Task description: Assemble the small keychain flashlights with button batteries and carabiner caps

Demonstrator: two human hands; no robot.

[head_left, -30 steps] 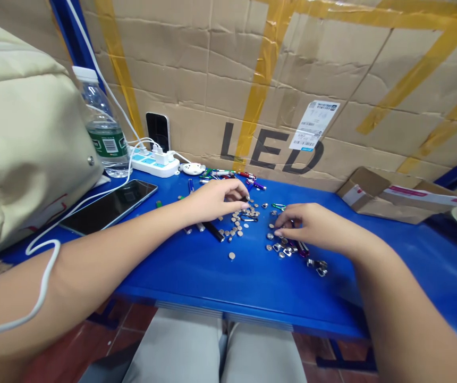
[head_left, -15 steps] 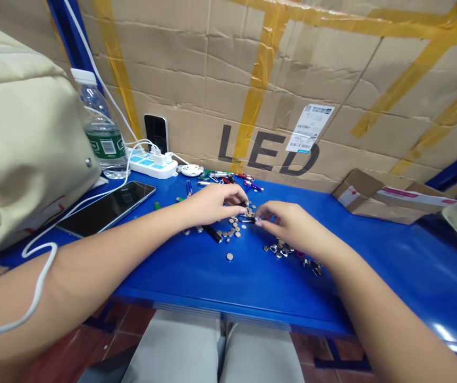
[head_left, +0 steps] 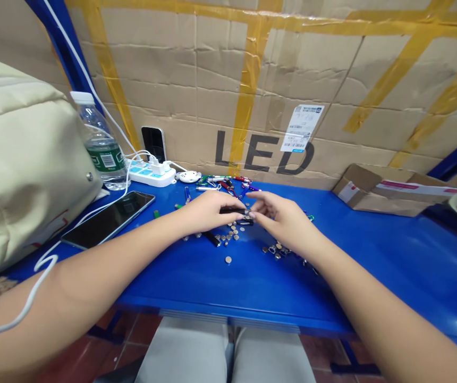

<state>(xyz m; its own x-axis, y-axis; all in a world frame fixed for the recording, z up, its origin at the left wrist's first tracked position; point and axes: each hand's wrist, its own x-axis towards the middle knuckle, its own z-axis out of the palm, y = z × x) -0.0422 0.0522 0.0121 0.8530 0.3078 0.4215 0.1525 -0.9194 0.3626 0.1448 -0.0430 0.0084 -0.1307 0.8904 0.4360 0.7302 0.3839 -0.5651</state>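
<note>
Two Hands [head_left: 210,211] Meet at a Dark Tube [head_left: 232,210] above the Blue Table [head_left: 252,287]

The left hand is closed on the dark tube, which lies between its thumb and its bent fingers, and the end of the tube points to the right hand [head_left: 284,217]. The fingers of the right hand are bent and its fingertips come together at this end. Some small shiny thing is there, but I cannot tell whether the right hand grips it or only touches it.

Below the hands, many small round discs [head_left: 235,231] lie scattered on the table, and one single disc [head_left: 228,260] lies apart, nearer to the front edge. A black tube [head_left: 212,239] lies just beside the scattered discs, on their left. Under the right wrist there is a group of small metal parts [head_left: 278,249], partly hidden by the arm. Behind the hands, a pile of coloured metal pieces [head_left: 222,183] lies near the large cardboard [head_left: 196,106], which bears the letters LED.

To the left, a dark phone [head_left: 111,218] lies flat, near a white power strip [head_left: 151,174] and a bottle [head_left: 107,154] with a green label. To the right, well apart from the hands, stands a small open carton [head_left: 391,197].
</note>
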